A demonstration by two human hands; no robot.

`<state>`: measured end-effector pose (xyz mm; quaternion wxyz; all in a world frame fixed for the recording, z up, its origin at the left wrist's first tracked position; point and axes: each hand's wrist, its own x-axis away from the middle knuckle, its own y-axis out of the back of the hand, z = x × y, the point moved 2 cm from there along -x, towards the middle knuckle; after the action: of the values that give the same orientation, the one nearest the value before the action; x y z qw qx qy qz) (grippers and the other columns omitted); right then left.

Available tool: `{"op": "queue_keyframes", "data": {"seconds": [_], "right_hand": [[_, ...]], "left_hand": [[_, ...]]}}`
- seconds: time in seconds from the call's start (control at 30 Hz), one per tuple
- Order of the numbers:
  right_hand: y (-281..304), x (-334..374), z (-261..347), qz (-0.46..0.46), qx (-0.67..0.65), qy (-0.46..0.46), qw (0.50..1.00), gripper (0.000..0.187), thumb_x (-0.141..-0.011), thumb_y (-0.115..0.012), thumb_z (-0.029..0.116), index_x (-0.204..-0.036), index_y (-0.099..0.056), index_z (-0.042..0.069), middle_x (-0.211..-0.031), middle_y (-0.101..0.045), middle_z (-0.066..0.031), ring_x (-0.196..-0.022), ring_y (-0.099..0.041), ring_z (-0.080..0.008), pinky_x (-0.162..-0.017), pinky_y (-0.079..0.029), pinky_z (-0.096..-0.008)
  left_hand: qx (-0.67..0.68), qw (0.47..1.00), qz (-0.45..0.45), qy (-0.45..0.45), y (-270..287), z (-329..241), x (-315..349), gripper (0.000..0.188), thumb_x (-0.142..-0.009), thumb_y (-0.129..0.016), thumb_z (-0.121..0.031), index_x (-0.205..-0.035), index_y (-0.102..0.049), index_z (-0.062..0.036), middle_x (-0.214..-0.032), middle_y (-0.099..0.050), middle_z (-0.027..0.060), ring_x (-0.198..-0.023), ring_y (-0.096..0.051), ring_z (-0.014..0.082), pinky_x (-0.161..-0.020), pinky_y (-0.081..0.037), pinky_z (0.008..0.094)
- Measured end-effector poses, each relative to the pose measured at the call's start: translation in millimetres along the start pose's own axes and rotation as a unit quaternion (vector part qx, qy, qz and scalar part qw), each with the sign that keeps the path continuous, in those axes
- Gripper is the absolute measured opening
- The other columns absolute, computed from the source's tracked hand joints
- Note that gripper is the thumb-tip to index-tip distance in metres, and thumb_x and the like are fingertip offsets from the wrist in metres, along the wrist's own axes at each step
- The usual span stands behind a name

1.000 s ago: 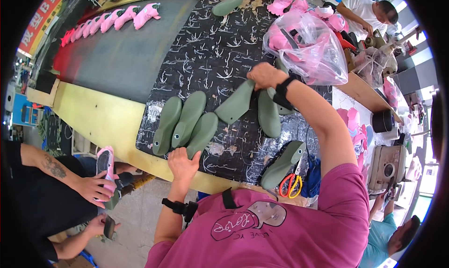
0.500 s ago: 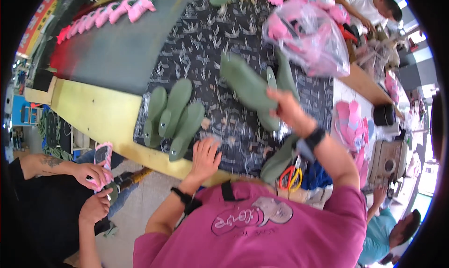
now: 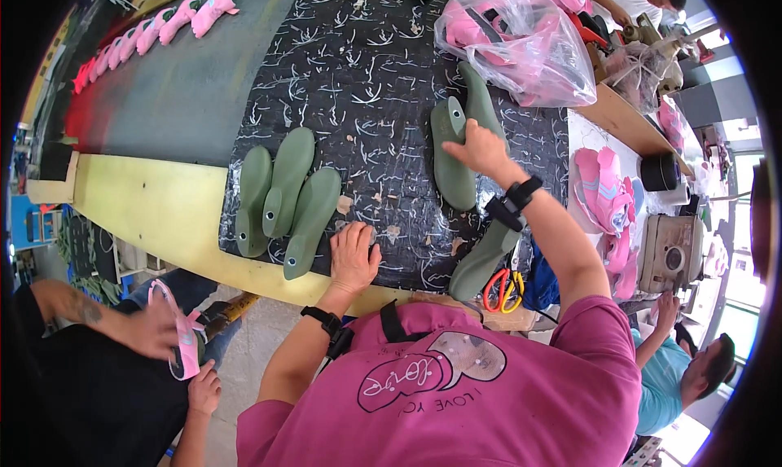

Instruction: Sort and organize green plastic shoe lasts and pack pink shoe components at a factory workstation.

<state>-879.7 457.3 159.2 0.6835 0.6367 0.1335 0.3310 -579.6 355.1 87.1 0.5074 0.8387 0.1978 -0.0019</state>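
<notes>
Only got the head cam here, so starting with containers: the big one is a clear plastic bag (image 3: 533, 68) at the top right of the black sheet (image 3: 366, 153), stuffed with pink pieces and something dark, though the crinkles make the insides hard to sort out.

The green shoe lasts are in a few spots. Three of them (image 3: 291, 178) lie side by side at the left of the sheet, and the left hand (image 3: 354, 255) rests just right of those, near the table edge, fingers slightly apart and no last in them. Two more (image 3: 452, 178) are over on the right, just below the bag. The right hand (image 3: 486, 151) is right over that pair, thumb and forefinger spread wide; can't tell if it's actually touching either one. It does cover part of them.

Another last (image 3: 481, 265) sits by the near edge, its top end partly blocked by the right wrist gear. Just beside it: scissors (image 3: 505, 292) with red and yellow handles, then a blue cloth (image 3: 541, 280). More pink pieces (image 3: 603, 186) are piled off to the right, and a co-worker on the left has a pink upper (image 3: 188, 349) in hand.
</notes>
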Motion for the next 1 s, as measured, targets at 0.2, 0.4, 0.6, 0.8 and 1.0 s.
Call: {"op": "queue_keyframes", "data": {"seconds": [0.2, 0.4, 0.6, 0.8, 1.0], "right_hand": [[-29, 16, 11, -0.022, -0.066, 0.090, 0.993, 0.065, -0.071, -0.074, 0.034, -0.117, -0.042, 0.001, -0.106, -0.057, -0.0198, -0.096, -0.060, -0.0357, -0.079, -0.050, -0.0448], [-40, 62, 20, 0.086, -0.049, 0.305, 0.947, 0.070, -0.066, -0.077, 0.035, -0.123, -0.047, 0.007, -0.102, -0.059, -0.0178, -0.095, -0.057, -0.0380, -0.081, -0.049, -0.0432], [-51, 80, 22, 0.340, -0.215, 0.172, 0.899, 0.063, -0.070, -0.077, 0.037, -0.110, -0.057, -0.007, -0.087, -0.065, -0.0189, -0.080, -0.064, -0.0314, -0.073, -0.050, -0.0364], [-51, 91, 28, 0.313, -0.644, -0.079, 0.693, 0.049, -0.075, -0.076, 0.025, -0.104, -0.059, -0.011, -0.090, -0.064, -0.0123, -0.083, -0.061, -0.0180, -0.071, -0.050, -0.0324], [44, -36, 46, 0.096, -0.770, 0.060, 0.627, 0.044, -0.084, -0.066, 0.031, -0.104, -0.059, -0.007, -0.086, -0.065, -0.0090, -0.083, -0.063, -0.0186, -0.068, -0.050, -0.0313]], "left_hand": [[-0.009, 1.000, 0.000, 0.001, -1, 2, -4, 0.042, -0.076, -0.061, -0.017, -0.113, -0.052, -0.0006, -0.117, -0.049, 0.0143, -0.113, -0.045, 0.0319, -0.094, -0.034, 0.0451], [0.029, 0.994, -0.098, 0.035, -8, 8, 11, 0.044, -0.078, -0.053, -0.007, -0.120, -0.042, 0.0044, -0.117, -0.045, 0.0227, -0.110, -0.043, 0.0406, -0.094, -0.034, 0.0484], [0.065, 0.988, -0.128, 0.061, -9, 13, 17, 0.043, -0.076, -0.051, -0.001, -0.118, -0.043, 0.0056, -0.117, -0.044, 0.0242, -0.107, -0.044, 0.0428, -0.093, -0.035, 0.0494], [0.043, 0.992, -0.109, 0.039, -10, 12, 18, 0.039, -0.076, -0.052, -0.004, -0.114, -0.046, 0.0049, -0.110, -0.048, 0.0233, -0.104, -0.046, 0.0412, -0.091, -0.036, 0.0489], [0.030, 0.992, -0.116, 0.028, -4, 9, 12, 0.036, -0.077, -0.053, -0.005, -0.111, -0.048, 0.0042, -0.106, -0.052, 0.0214, -0.103, -0.049, 0.0389, -0.089, -0.037, 0.0483]]}}
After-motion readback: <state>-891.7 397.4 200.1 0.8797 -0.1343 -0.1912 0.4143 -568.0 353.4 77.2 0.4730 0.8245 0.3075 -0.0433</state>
